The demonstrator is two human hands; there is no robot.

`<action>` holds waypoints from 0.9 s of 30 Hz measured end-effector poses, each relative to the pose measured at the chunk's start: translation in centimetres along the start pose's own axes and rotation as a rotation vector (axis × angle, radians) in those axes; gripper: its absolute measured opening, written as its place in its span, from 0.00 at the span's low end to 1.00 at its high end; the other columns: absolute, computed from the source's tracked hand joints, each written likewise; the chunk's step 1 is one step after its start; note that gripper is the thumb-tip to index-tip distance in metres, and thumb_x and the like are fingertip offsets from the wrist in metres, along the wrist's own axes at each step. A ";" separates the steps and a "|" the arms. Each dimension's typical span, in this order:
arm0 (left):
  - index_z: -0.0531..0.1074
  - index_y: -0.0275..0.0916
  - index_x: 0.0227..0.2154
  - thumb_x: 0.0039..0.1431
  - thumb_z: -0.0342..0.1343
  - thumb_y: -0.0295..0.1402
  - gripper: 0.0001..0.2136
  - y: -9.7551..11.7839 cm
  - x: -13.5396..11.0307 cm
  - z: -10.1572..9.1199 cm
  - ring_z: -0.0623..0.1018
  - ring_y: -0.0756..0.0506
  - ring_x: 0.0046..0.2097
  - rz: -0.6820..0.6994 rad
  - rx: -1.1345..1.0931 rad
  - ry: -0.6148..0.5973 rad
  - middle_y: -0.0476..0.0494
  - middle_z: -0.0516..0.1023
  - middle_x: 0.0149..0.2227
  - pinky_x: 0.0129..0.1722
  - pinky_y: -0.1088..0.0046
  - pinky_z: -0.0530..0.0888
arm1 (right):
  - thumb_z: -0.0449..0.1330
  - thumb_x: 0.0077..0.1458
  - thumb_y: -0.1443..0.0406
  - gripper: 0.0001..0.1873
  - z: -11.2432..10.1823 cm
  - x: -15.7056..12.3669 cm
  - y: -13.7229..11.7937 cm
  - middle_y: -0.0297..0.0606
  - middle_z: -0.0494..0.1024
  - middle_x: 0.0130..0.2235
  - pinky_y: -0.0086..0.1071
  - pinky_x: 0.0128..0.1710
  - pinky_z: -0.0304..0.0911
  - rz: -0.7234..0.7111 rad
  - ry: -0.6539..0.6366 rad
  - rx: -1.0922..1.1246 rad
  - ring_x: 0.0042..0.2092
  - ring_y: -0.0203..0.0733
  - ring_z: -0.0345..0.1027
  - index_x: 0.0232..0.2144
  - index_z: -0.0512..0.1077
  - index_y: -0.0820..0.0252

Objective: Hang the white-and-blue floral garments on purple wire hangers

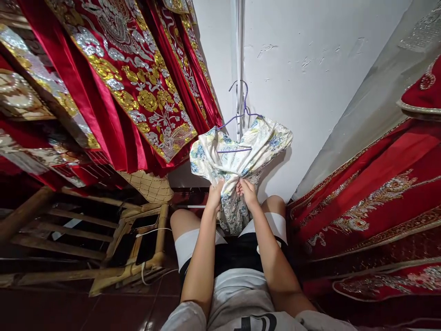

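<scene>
In front of me a white floral dress point(268, 142) with blue and yellow print hangs on a thin purple wire hanger point(245, 99). The hanger's hook rises beside a metal rail on the wall. My left hand point(216, 193) is closed on the cloth at the left side of the dress's waist. Pinching the fabric near the middle of the waist, my right hand point(245, 191) has its fingers curled in. The cloth is gathered between the hands, and the lower part of the dress falls between my knees.
Red garments with gold and silver embroidery point(148, 87) hang at the left. More red beaded garments point(365, 197) hang at the right. A bamboo frame point(138, 266) with a white cord stands at the lower left. The white wall point(292, 59) has peeling marks.
</scene>
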State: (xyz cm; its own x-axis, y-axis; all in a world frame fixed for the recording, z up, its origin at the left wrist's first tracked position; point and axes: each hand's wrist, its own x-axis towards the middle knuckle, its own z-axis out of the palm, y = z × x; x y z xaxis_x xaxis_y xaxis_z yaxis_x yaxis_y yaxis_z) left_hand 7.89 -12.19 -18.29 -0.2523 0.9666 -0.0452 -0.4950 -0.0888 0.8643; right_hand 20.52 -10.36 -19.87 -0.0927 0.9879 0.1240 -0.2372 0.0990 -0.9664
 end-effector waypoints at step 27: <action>0.75 0.41 0.34 0.63 0.54 0.32 0.06 -3.3 -2.7 1.2 0.75 0.41 0.41 0.647 0.724 -0.058 0.42 0.75 0.35 0.45 0.66 0.71 | 0.63 0.54 0.60 0.12 0.1 2.8 -8.7 0.29 0.68 0.17 0.25 0.17 0.48 0.064 -0.005 -0.003 0.18 0.29 0.55 0.22 0.70 0.59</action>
State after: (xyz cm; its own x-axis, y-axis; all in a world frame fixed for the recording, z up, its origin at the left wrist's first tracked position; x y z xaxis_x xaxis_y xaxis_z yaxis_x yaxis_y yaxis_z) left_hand 11.18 -14.22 -20.46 -0.2445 0.7950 0.5551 0.3608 -0.4567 0.8132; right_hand 22.21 -8.47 -11.08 -0.1125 0.9917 0.0628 -0.2277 0.0358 -0.9731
